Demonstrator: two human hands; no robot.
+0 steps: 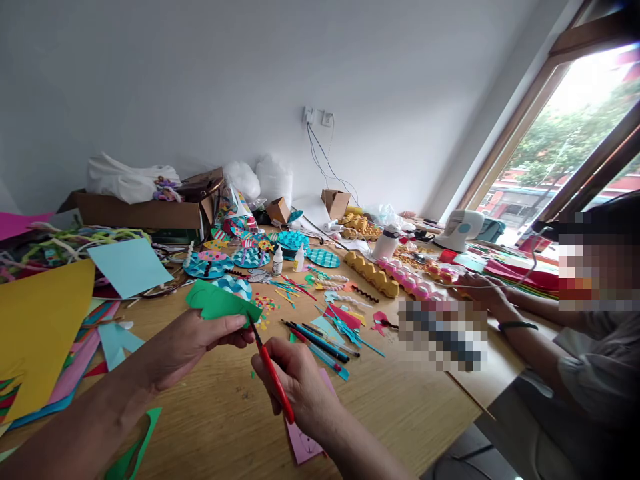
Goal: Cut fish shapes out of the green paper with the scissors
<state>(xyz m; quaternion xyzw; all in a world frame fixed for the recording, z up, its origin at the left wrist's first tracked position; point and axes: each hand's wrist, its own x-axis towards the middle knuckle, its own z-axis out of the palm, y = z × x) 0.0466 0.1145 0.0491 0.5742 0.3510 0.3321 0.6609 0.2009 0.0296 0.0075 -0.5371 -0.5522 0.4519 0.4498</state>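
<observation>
A piece of green paper [215, 300] is pinched in my left hand [215, 333], its curved outline partly cut at the left end. My right hand [300, 380] grips red-handled scissors [273, 373], whose dark blades meet the right end of the green paper. Below my right hand lies a pink paper [305, 450] with a drawn outline, partly covered by the hand. A green paper offcut [134, 447] rests on the table near my left forearm. Several pens [320, 347] lie just beyond my right hand.
Glue bottles [277, 261] stand mid-table near blue paper discs with fish shapes [215, 257]. Coloured paper sheets [45, 327] are stacked at left. Painted egg-carton strips [373, 273] stretch toward the right, where another person's hands [483, 290] rest on the table. A cardboard box [135, 217] stands against the wall.
</observation>
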